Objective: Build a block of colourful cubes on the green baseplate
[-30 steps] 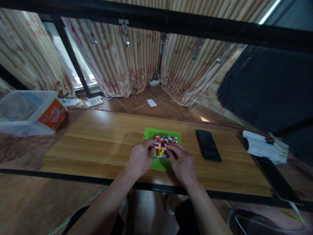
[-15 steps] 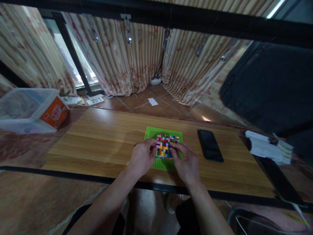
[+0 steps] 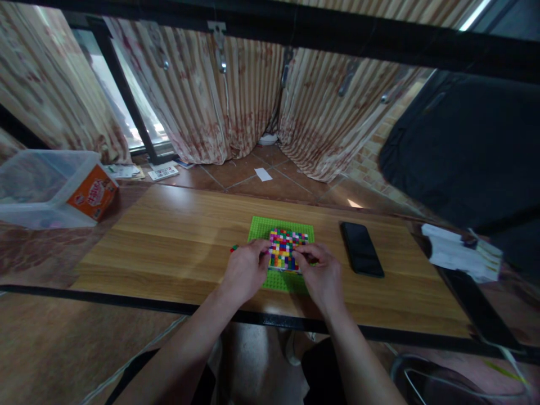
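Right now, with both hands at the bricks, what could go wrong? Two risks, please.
The left hand might knock the small red and green piece beside it.
The right hand, close against the multicoloured bricks, could nudge some out of line on the green baseplate.

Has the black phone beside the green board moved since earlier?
No: the black phone keeps its place on the wooden table, right of the green board.

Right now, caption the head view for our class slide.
Left hand and right hand at multicoloured toy bricks on a green baseplate.
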Demonstrator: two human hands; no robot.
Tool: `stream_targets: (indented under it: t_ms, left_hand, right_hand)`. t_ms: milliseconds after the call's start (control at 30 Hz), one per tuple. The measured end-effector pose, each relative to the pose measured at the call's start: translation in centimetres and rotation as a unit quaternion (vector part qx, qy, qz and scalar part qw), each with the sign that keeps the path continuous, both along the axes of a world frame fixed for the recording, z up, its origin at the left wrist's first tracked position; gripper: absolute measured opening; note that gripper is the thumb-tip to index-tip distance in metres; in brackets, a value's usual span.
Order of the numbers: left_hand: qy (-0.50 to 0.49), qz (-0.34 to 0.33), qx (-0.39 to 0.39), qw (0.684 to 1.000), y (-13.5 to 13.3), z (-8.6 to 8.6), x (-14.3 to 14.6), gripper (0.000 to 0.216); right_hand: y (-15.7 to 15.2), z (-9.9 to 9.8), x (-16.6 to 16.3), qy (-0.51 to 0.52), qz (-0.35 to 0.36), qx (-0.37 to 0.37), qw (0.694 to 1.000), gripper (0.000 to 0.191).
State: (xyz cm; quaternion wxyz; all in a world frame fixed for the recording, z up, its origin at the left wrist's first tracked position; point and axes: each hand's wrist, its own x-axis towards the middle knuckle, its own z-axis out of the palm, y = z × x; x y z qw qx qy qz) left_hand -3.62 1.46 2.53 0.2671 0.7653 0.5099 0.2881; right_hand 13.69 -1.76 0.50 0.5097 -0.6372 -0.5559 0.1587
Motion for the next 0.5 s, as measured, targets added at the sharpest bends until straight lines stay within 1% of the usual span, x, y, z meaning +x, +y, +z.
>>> stream_targets:
  t_ms: [233,367,500]
  left_hand:
    - [0.021,0.0,0.015,1.0,-0.09,0.17,0.09,0.025]
    - [0.019,0.0,0.013,1.0,-0.05,-0.05,0.07,0.024]
    - [-0.008,0.0,0.003,1.0,0.08,-0.04,-0.18,0.023]
  right_hand:
    - [0.18,0.18,-0.12,0.027,0.008,-0.007,1.0,0.012]
    - [0.29,0.11,-0.07,0.017,0.009,-0.005,1.0,0.014]
    - [0.29,0.08,0.03,-0.007,0.012,-0.005,1.0,0.015]
